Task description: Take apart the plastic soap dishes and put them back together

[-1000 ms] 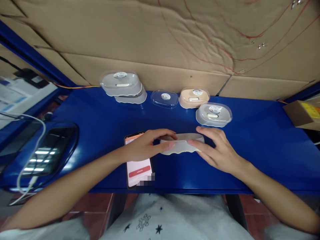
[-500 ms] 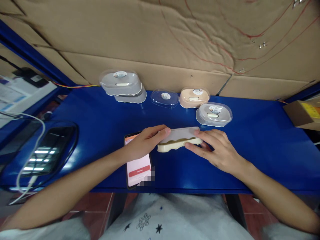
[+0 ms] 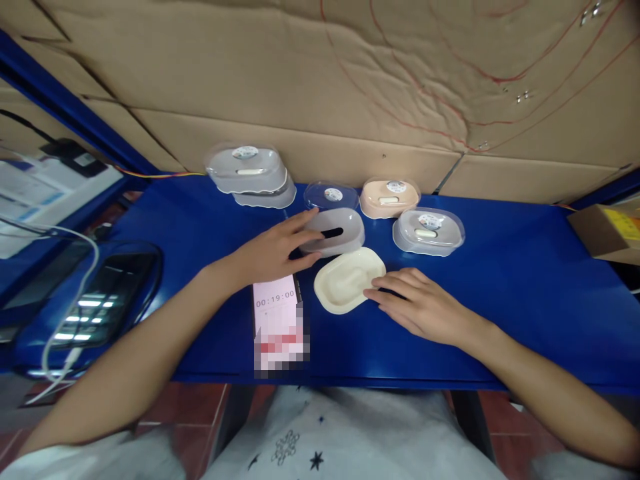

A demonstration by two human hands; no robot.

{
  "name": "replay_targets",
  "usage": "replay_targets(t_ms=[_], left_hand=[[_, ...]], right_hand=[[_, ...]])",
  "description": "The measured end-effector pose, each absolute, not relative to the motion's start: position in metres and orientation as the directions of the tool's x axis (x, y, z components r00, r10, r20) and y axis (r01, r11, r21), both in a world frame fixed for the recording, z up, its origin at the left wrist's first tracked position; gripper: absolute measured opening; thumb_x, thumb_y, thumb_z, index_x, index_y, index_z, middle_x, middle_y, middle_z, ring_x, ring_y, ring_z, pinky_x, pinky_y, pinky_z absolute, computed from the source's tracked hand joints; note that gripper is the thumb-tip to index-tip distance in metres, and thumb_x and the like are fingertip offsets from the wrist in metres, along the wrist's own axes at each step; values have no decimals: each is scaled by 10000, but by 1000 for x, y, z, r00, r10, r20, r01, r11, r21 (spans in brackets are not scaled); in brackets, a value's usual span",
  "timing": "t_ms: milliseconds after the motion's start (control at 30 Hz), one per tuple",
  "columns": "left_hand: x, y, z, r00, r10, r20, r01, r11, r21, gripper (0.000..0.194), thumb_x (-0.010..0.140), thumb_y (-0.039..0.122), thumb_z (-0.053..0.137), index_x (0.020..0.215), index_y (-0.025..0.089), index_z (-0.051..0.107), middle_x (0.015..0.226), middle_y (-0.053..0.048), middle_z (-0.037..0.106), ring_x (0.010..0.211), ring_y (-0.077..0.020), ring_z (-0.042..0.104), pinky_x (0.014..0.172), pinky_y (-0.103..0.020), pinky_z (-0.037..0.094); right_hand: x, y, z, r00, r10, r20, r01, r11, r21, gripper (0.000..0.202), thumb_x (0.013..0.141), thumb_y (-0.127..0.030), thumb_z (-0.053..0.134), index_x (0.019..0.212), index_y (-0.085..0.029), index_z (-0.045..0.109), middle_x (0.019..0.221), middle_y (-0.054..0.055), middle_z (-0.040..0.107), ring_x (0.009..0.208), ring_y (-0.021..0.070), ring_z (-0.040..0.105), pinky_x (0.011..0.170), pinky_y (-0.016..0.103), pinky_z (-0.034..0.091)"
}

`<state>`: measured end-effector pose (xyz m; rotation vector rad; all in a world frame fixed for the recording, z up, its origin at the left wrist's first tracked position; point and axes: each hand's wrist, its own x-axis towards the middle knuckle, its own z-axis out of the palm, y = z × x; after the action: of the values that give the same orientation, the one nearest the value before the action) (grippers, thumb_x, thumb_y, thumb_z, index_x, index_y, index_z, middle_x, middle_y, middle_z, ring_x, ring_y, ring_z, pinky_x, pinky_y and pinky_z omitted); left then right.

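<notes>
A grey oval tray with a dark slot [image 3: 350, 230] lies near the middle of the blue table. The spread fingers of my left hand [image 3: 273, 250] rest at its left side. Just in front of it is a cream oval dish [image 3: 343, 283], its right edge touched by the fingertips of my right hand [image 3: 425, 303], whose fingers are apart. A clear lid with a round sticker [image 3: 331, 195] sits behind the grey tray. Partly under my left hand, a phone [image 3: 277, 313] shows a timer.
Stacked grey boxes with clear lids [image 3: 250, 170] stand at the back left. Back right are a peach box [image 3: 390, 198] and a grey lidded box [image 3: 429, 231]. A dark phone with cables [image 3: 107, 293] lies left. A cardboard box [image 3: 607, 233] is far right.
The grey and cream pieces, earlier together between both hands, are now apart on the table. My left hand has moved up with the grey piece, and my right hand is slightly lower.
</notes>
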<state>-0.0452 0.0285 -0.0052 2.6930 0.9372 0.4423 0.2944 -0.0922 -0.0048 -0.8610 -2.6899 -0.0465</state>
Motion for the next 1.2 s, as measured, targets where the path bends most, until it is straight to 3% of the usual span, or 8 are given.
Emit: replay_targets(t_ms=[133,267,433,633,833,1000,1100,1200], left_hand=[[-48,34,-7,700,666,259,633,-746,207,451,1115,368,487,1507,214,647,1791,-145,319,1632,-414,354,1288,-627,384],[-49,36,-7,710,661,242,627,-751,210,423,1106,342,463,1439,196,679,1695,-140,494,1650,-392,320,1319,-635,334],[-49,35,-6,757,624,195,576,-778,252,370,1065,320,471,1324,191,701,1590,-146,602,1603,-371,423,1284,-591,409],[-42,30,-11,704,673,228,647,-740,187,411,1096,291,405,1384,186,678,1706,-181,466,1633,-401,358,1295,-643,340],[-40,26,-8,694,690,208,682,-722,120,386,1103,297,411,1380,224,670,1658,-171,531,1471,-375,589,1185,-614,484],[-30,10,-2,693,666,278,671,-736,89,399,1124,262,392,1431,152,623,1680,-239,458,1607,-436,392,1250,-663,384],[-19,-13,4,756,580,304,567,-812,138,385,1129,360,469,1446,191,607,1629,-208,527,1546,-399,487,1221,-610,434],[-10,-34,7,832,500,241,473,-866,163,548,1047,548,646,1464,197,593,1570,-211,587,1406,-405,611,1125,-572,519]], right_hand=[[294,-93,-3,-754,582,305,586,805,-90,316,1101,-218,576,1381,-162,712,1342,121,760,1167,288,707,993,441,588],[294,-92,-2,-752,585,303,588,804,-92,312,1100,-225,575,1368,-161,721,1342,124,758,1172,290,702,1000,442,589],[295,-92,-3,-753,590,291,585,803,-112,315,1090,-227,586,1364,-157,723,1351,138,749,1198,301,690,1017,458,584],[295,-92,-6,-746,604,281,593,794,-132,339,1090,-241,586,1396,-155,703,1377,147,732,1229,308,671,1041,472,577],[295,-92,-5,-749,604,271,589,795,-144,346,1093,-243,576,1406,-152,696,1382,153,728,1235,313,668,1045,495,582],[295,-92,-3,-740,619,262,599,784,-163,349,1089,-240,582,1411,-173,700,1381,152,735,1230,307,680,1038,503,589],[295,-92,-3,-739,615,276,593,788,-167,362,1088,-233,586,1430,-181,692,1379,150,737,1240,302,684,1035,494,591],[294,-93,-4,-747,589,307,576,805,-144,360,1093,-238,585,1427,-150,687,1354,155,742,1222,303,694,1018,477,602]])
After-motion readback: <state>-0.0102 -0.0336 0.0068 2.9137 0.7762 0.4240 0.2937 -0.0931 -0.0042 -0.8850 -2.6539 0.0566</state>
